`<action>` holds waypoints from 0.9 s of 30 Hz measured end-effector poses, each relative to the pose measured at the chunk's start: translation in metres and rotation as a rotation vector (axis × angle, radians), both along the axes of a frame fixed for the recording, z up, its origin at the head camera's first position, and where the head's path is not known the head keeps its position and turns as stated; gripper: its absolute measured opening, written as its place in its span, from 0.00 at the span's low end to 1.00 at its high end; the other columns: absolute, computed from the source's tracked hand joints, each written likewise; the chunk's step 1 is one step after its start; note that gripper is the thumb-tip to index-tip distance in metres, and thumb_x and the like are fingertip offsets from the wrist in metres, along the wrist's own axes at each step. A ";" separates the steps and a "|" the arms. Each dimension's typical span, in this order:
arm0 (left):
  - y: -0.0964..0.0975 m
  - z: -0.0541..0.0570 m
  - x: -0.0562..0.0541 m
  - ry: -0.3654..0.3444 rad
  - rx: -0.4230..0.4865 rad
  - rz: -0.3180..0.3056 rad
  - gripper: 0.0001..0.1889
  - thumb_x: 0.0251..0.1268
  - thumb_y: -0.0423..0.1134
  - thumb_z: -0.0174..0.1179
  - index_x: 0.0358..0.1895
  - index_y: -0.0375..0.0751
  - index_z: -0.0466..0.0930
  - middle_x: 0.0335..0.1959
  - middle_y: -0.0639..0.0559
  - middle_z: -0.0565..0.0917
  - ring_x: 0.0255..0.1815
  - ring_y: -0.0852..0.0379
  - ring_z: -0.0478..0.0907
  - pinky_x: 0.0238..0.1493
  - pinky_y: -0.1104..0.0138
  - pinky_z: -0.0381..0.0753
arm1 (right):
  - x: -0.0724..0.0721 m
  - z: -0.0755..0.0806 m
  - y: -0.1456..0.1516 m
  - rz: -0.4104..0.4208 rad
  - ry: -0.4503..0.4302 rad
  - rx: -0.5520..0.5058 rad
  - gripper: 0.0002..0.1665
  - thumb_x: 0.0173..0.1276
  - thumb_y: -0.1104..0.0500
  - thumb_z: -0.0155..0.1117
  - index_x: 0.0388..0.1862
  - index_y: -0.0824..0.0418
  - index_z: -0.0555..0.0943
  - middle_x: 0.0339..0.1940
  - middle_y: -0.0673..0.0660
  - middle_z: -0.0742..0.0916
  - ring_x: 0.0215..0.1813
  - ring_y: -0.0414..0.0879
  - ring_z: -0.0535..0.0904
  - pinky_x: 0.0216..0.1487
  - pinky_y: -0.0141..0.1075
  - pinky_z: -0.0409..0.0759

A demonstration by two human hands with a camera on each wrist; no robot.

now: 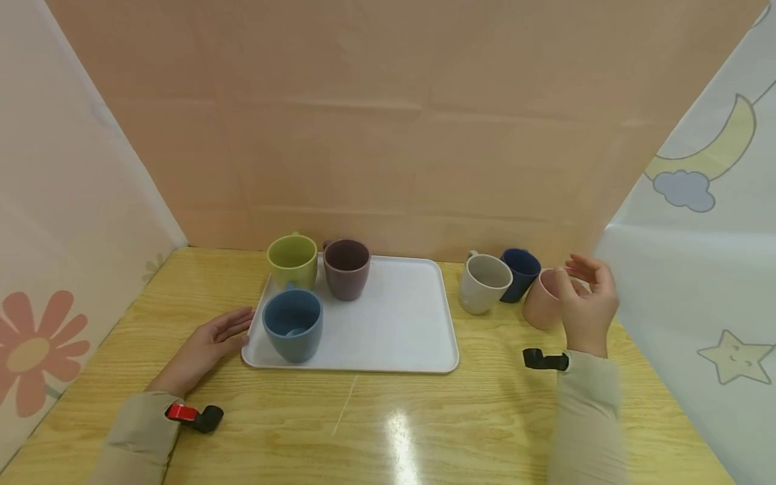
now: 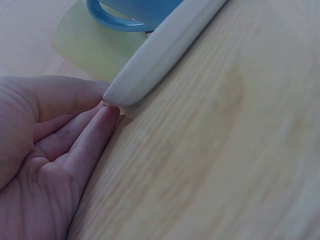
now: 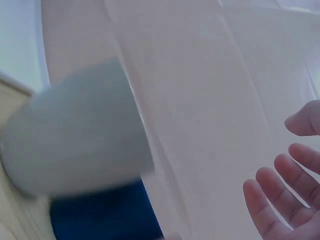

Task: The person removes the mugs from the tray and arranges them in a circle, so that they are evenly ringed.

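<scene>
At the left side of the white tray point(image 1: 394, 323), my left hand point(image 1: 209, 347) holds the rim; in the left wrist view its thumb and fingertips meet at the tray's edge. On the tray stand a blue mug point(image 1: 294, 327), a yellow-green mug point(image 1: 293, 259) and a purple-brown mug point(image 1: 347, 269). My right hand point(image 1: 588, 303) is raised beside the pink mug point(image 1: 541, 306), partly covering it in the head view. Its fingers point(image 3: 277, 187) are spread apart with nothing between them. Left of the pink mug, a white mug point(image 1: 485, 283) and a navy mug point(image 1: 520, 273) stand close together.
All this sits on a light wood table point(image 1: 291, 424). A tan backdrop point(image 1: 388, 135) rises right behind the mugs. White patterned panels flank the table, with a flower point(image 1: 36, 350) on the left and a moon point(image 1: 727, 145) on the right.
</scene>
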State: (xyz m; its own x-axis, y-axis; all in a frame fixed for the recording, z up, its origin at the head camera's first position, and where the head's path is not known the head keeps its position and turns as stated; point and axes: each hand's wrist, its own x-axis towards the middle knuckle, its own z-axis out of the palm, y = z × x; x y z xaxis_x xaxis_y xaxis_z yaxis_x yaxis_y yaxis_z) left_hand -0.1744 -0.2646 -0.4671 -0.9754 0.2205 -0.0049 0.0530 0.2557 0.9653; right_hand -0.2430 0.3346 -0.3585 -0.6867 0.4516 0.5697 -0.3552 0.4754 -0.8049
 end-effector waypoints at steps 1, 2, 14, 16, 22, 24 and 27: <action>0.000 -0.001 0.000 0.001 0.000 -0.001 0.36 0.77 0.42 0.59 0.79 0.33 0.55 0.76 0.33 0.65 0.64 0.77 0.69 0.58 0.83 0.70 | 0.000 0.000 -0.008 0.035 0.010 0.009 0.19 0.67 0.66 0.68 0.57 0.66 0.82 0.44 0.44 0.84 0.47 0.35 0.80 0.47 0.23 0.77; 0.000 -0.001 0.000 0.004 -0.004 -0.001 0.36 0.77 0.42 0.59 0.79 0.33 0.55 0.75 0.34 0.65 0.64 0.77 0.68 0.58 0.83 0.69 | 0.000 0.000 -0.016 0.081 0.012 0.017 0.19 0.67 0.67 0.67 0.57 0.68 0.81 0.44 0.45 0.84 0.47 0.36 0.80 0.47 0.23 0.77; -0.001 -0.002 -0.001 0.009 -0.014 -0.001 0.36 0.77 0.43 0.59 0.79 0.33 0.55 0.76 0.34 0.65 0.64 0.76 0.68 0.58 0.82 0.70 | -0.009 -0.038 -0.116 0.526 -0.056 0.205 0.19 0.68 0.69 0.68 0.57 0.71 0.79 0.50 0.66 0.84 0.49 0.55 0.81 0.49 0.27 0.80; -0.001 -0.003 0.000 0.008 -0.029 0.003 0.36 0.77 0.44 0.59 0.80 0.34 0.55 0.76 0.34 0.65 0.64 0.76 0.68 0.57 0.83 0.69 | -0.010 -0.047 -0.135 0.593 -0.084 0.224 0.19 0.67 0.70 0.68 0.56 0.72 0.79 0.49 0.67 0.84 0.49 0.59 0.82 0.49 0.35 0.84; -0.003 -0.003 0.002 0.014 -0.055 0.024 0.36 0.77 0.45 0.58 0.80 0.35 0.55 0.75 0.33 0.65 0.64 0.76 0.69 0.57 0.84 0.69 | -0.021 -0.062 -0.190 0.761 -0.240 0.292 0.23 0.68 0.65 0.69 0.60 0.68 0.76 0.57 0.67 0.82 0.55 0.63 0.81 0.54 0.54 0.83; -0.002 -0.003 0.002 0.021 -0.052 0.019 0.36 0.77 0.44 0.58 0.80 0.34 0.55 0.75 0.33 0.66 0.64 0.76 0.69 0.57 0.84 0.69 | -0.026 -0.061 -0.203 0.782 -0.318 0.281 0.29 0.68 0.63 0.69 0.65 0.67 0.73 0.61 0.67 0.79 0.59 0.63 0.78 0.58 0.55 0.80; -0.001 -0.002 -0.001 0.025 -0.036 0.010 0.36 0.77 0.43 0.59 0.79 0.34 0.55 0.75 0.34 0.66 0.64 0.76 0.69 0.58 0.83 0.69 | -0.033 -0.059 -0.217 0.775 -0.405 0.234 0.37 0.67 0.61 0.71 0.71 0.67 0.68 0.65 0.68 0.77 0.64 0.63 0.75 0.63 0.54 0.77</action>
State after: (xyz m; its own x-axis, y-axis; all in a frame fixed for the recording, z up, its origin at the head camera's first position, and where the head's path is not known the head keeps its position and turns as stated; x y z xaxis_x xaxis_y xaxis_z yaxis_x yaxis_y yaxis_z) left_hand -0.1755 -0.2653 -0.4694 -0.9774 0.2109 0.0122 0.0747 0.2912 0.9538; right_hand -0.2756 0.1180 -0.4178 -0.9181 -0.3178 0.2370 -0.3541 0.3887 -0.8506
